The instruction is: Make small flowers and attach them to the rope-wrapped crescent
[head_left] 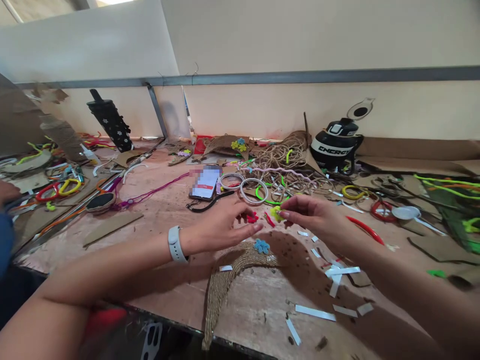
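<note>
My right hand (311, 212) pinches a small yellow flower (276, 214) between thumb and fingertips, just above the table. Beside it my left hand (221, 225), with a pale watch band on the wrist, has thumb and fingers apart and holds nothing that I can see. Small red pieces (252, 217) lie by its fingertips, and another red strip (269, 219) is between the hands. Below them a curved, twine-covered piece (228, 270) reaches past the table's front edge. A blue flower (261, 246) sits on its upper part.
A phone (205, 182), white rings (254, 191) and tangled twine (281, 155) lie beyond my hands. A black bottle (335, 145) stands behind, right. White strips (315, 312) are scattered in front. Scissors (382, 210) lie at right. Another person's sleeve (5, 245) shows at the left edge.
</note>
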A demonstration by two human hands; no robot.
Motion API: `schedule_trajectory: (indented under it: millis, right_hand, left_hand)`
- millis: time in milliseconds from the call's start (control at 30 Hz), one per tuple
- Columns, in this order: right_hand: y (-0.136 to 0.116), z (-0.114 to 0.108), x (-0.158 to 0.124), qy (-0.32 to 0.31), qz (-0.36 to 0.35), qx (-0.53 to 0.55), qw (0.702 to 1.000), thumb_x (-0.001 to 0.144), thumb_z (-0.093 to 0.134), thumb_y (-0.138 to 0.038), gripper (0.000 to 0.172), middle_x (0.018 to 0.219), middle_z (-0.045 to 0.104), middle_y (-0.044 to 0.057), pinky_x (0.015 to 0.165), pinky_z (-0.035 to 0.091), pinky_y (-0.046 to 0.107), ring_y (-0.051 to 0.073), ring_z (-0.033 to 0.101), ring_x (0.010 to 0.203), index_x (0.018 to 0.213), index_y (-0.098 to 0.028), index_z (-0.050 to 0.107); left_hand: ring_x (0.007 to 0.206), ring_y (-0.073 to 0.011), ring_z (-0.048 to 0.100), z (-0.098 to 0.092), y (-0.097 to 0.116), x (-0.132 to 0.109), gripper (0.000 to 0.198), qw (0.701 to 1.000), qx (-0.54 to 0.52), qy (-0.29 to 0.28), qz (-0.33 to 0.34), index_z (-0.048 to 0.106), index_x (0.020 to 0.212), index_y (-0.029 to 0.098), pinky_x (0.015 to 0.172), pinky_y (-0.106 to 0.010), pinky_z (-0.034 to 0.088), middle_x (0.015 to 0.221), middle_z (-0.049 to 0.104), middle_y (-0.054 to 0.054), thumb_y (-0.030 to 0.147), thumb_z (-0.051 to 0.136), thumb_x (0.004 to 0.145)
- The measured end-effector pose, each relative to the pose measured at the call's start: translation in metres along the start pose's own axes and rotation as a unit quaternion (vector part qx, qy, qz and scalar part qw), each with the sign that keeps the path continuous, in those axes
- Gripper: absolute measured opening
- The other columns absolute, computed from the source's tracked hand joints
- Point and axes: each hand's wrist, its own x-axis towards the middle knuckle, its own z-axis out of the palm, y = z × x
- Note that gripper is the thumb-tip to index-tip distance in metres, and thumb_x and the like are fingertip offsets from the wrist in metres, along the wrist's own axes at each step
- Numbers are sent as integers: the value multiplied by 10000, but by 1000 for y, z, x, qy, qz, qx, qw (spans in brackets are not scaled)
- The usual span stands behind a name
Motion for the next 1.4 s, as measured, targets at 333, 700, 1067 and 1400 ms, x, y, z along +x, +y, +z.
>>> schedule_trajectory:
  millis: [333, 700, 1067, 1400]
  right_hand:
    - [-11, 22, -36, -88, 46, 54, 994, 688, 720, -564, 439, 753, 655, 26, 634, 466, 285, 143, 577, 669, 869, -168, 669]
    - [9, 20, -41, -198, 138, 22, 970, 670, 660, -661, 496, 643, 566, -11, 562, 367, 261, 118, 487, 588, 733, -177, 569]
    - [22, 17, -34, -246, 162, -34, 955, 741, 624, -610, 435, 667, 584, -4, 476, 297, 228, 97, 427, 538, 757, -178, 582]
    - [27, 10, -24, -289, 130, -46, 947, 813, 597, -538, 362, 658, 548, -20, 459, 292, 217, 90, 406, 523, 777, -178, 603]
  left_hand:
    - [775, -125, 522, 19, 8, 11, 244, 989, -102, -101, 17, 577, 838, 136, 720, -240, 402, 817, 594, -18, 262, 415, 970]
    - [814, -159, 534, 27, 11, -14, 249, 997, 2, -69, -20, 624, 894, 144, 762, -293, 413, 846, 629, -47, 319, 457, 953]
    - [989, -214, 550, 25, 13, -31, 288, 991, 37, -122, 36, 640, 1081, 149, 891, -350, 460, 1058, 600, -114, 316, 612, 849]
    - [981, -205, 566, 26, 12, -31, 224, 987, 56, -146, 40, 624, 1078, 159, 893, -339, 469, 1049, 611, -108, 247, 538, 890]
